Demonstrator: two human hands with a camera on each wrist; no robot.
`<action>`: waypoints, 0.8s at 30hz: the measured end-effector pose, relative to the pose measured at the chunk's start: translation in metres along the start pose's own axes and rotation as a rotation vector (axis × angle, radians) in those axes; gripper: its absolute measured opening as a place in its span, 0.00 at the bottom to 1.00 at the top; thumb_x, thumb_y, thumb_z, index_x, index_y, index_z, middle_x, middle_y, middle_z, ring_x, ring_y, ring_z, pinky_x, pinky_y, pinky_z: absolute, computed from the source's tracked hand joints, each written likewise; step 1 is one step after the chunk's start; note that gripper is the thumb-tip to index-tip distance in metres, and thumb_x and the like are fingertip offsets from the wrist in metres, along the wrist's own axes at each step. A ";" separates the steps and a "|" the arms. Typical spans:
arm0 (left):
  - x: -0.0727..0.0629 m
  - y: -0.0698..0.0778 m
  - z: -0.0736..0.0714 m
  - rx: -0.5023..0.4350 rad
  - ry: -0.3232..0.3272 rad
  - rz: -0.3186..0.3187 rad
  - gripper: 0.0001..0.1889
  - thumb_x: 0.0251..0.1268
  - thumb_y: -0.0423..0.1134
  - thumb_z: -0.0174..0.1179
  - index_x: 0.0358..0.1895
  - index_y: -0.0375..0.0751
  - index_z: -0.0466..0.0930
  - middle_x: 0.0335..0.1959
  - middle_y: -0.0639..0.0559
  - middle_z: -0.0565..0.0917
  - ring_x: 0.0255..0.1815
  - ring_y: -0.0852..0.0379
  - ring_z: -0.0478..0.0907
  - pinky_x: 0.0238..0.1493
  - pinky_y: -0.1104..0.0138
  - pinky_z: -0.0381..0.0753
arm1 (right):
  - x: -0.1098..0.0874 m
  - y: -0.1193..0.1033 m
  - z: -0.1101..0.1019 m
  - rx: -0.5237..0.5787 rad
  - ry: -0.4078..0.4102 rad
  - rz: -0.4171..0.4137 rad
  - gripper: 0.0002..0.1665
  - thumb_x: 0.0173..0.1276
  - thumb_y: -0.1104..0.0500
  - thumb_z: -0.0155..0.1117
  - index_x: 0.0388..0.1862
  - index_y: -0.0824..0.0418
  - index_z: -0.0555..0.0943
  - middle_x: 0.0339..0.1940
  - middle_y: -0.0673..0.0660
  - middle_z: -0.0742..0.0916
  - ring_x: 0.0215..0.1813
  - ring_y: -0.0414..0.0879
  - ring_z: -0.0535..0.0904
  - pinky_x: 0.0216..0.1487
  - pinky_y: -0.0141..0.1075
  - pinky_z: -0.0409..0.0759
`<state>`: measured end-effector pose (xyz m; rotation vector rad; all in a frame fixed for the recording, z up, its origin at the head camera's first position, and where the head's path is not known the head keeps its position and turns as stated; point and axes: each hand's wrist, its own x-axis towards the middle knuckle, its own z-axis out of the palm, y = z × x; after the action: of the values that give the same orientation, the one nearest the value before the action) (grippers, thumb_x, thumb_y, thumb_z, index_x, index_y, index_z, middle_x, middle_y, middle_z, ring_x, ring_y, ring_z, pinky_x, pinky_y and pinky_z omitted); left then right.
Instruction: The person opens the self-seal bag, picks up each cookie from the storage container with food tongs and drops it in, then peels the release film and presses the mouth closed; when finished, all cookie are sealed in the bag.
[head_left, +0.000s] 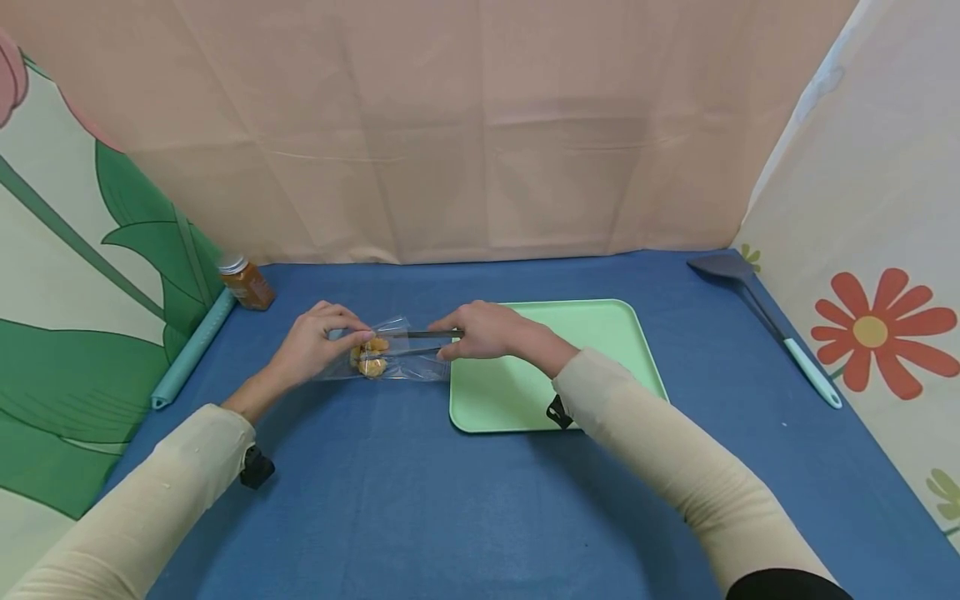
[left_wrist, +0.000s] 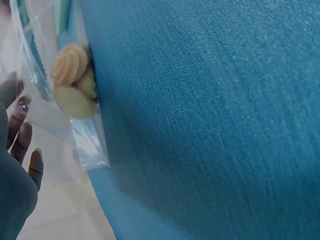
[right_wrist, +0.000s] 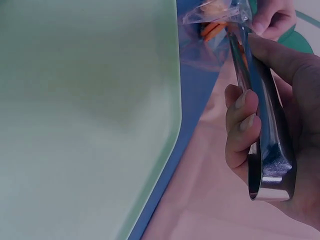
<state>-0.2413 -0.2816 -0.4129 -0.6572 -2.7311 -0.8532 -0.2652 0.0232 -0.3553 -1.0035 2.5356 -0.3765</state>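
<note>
A clear plastic bag lies on the blue cloth left of the pale green tray, with several golden cookies inside. At the bag's upper edge my left hand pinches the plastic between thumb and fingertips. The swirled top of one cookie shows through the plastic in the left wrist view. My right hand grips metal tongs, fingers curled round both arms, above the tray's left edge. The tongs reach leftward into the bag, their tips overlapping the cookies in the head view.
At the back left stands a jar with a silver lid and brown contents. A rolled light-blue mat lies along the left edge. On the right is a dark-headed spatula with a pale blue handle. A beige backdrop closes the back.
</note>
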 end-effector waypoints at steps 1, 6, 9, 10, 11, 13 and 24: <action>0.000 0.000 0.000 -0.002 0.000 -0.001 0.08 0.69 0.45 0.65 0.41 0.48 0.91 0.41 0.53 0.86 0.46 0.48 0.74 0.44 0.49 0.73 | -0.002 0.002 -0.001 -0.003 0.001 0.003 0.32 0.72 0.42 0.63 0.73 0.43 0.72 0.65 0.51 0.83 0.43 0.42 0.83 0.39 0.36 0.76; 0.000 0.000 0.000 -0.012 0.004 0.007 0.08 0.68 0.45 0.66 0.41 0.49 0.91 0.41 0.54 0.85 0.46 0.48 0.73 0.42 0.53 0.72 | -0.023 0.015 -0.006 0.007 0.006 0.011 0.32 0.72 0.41 0.62 0.73 0.42 0.72 0.71 0.47 0.78 0.62 0.44 0.81 0.52 0.41 0.79; 0.000 -0.001 0.000 -0.015 0.008 0.014 0.07 0.68 0.45 0.66 0.41 0.49 0.91 0.40 0.54 0.85 0.45 0.48 0.73 0.41 0.55 0.71 | -0.043 0.026 -0.010 0.037 0.017 0.014 0.32 0.72 0.42 0.63 0.73 0.44 0.72 0.71 0.46 0.79 0.61 0.44 0.82 0.54 0.41 0.79; 0.000 -0.001 0.000 -0.015 0.009 0.017 0.07 0.68 0.45 0.66 0.41 0.50 0.91 0.40 0.54 0.85 0.45 0.48 0.73 0.41 0.56 0.71 | -0.049 0.030 -0.011 0.043 0.023 0.015 0.32 0.72 0.42 0.63 0.73 0.44 0.72 0.70 0.45 0.79 0.60 0.43 0.82 0.54 0.41 0.79; 0.000 -0.002 0.000 -0.013 0.009 0.017 0.07 0.68 0.45 0.66 0.41 0.50 0.91 0.40 0.55 0.85 0.45 0.49 0.73 0.41 0.58 0.70 | -0.056 0.033 -0.011 0.050 0.029 0.017 0.32 0.71 0.42 0.64 0.73 0.44 0.73 0.69 0.45 0.80 0.58 0.42 0.83 0.52 0.41 0.79; 0.000 -0.002 -0.001 -0.008 0.013 0.016 0.07 0.68 0.45 0.66 0.41 0.51 0.91 0.40 0.55 0.85 0.44 0.49 0.73 0.41 0.60 0.69 | -0.070 0.041 -0.012 0.062 0.040 0.018 0.32 0.71 0.43 0.65 0.72 0.45 0.73 0.67 0.45 0.82 0.52 0.39 0.83 0.50 0.39 0.79; 0.000 0.000 -0.007 0.018 0.017 -0.053 0.09 0.68 0.49 0.66 0.41 0.52 0.91 0.42 0.55 0.85 0.48 0.58 0.71 0.44 0.53 0.72 | -0.147 0.082 -0.013 0.051 0.129 0.061 0.31 0.70 0.44 0.66 0.70 0.48 0.76 0.50 0.46 0.87 0.41 0.39 0.79 0.44 0.38 0.76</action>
<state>-0.2406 -0.2859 -0.4069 -0.5741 -2.7488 -0.8405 -0.2214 0.1851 -0.3375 -0.9081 2.6502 -0.5005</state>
